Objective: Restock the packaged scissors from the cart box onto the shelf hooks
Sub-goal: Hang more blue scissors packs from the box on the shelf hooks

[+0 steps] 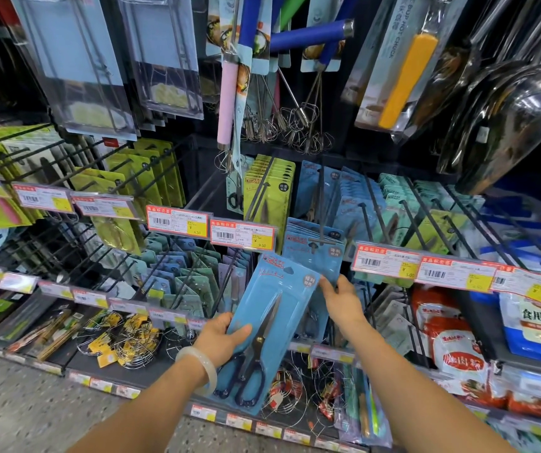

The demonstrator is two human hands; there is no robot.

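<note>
Scissors pack [270,325], blue card, held low-centre by left hand [221,341], thumb over its left edge, fingers behind. Right hand [341,300] fingers touch the hung packs [314,253] on the hook [321,204], gripping nothing clear. Best: steady hung stack, line card hole with hook tip, slide on straight.

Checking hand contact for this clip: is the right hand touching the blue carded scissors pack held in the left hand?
Touching. The head view shows the right hand's fingertips on the upper right edge of the blue carded scissors pack.
</note>
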